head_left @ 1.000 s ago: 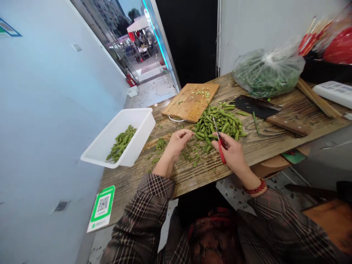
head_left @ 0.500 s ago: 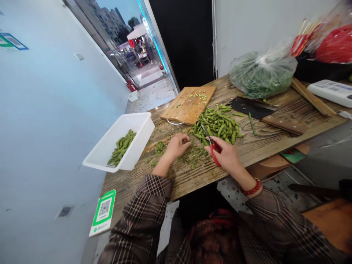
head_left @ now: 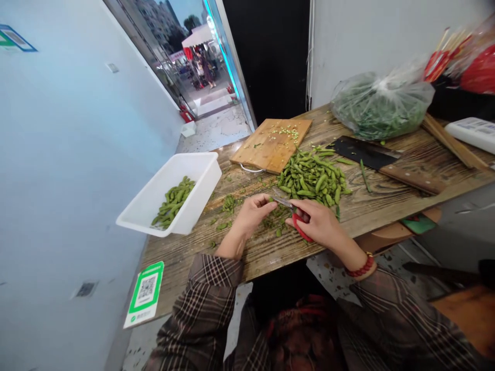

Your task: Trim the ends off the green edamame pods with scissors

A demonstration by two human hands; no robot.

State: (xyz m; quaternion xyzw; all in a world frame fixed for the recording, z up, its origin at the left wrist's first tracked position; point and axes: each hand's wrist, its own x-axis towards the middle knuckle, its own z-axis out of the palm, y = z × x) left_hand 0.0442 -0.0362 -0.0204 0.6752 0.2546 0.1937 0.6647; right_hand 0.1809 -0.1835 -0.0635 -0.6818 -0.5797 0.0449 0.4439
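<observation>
Red-handled scissors (head_left: pixel 301 228) are gripped in my right hand (head_left: pixel 323 224), their blades pointing left toward the fingertips of my left hand (head_left: pixel 253 214). Those left fingers are pinched round a small green pod (head_left: pixel 271 199), mostly hidden, at the blade tips. Just beyond my right hand lies a heap of green pods (head_left: pixel 313 178) on the wooden table (head_left: pixel 270 257). Small green trimmings (head_left: pixel 229 204) are scattered about my left hand. Off to the left, a white tub (head_left: pixel 197 206) holds more pods (head_left: pixel 176 201).
A cutting board (head_left: pixel 266 147) with pale green bits lies behind the heap. A cleaver (head_left: pixel 359 152) and a plastic bag of greens (head_left: pixel 382 108) are at the right. A green-bordered code card (head_left: pixel 146 293) stands at the table's left front corner.
The scissors have swung from the pod heap toward my left hand, and their blades now meet its fingertips. My left fingers have closed on a small pod. The view has shifted slightly.
</observation>
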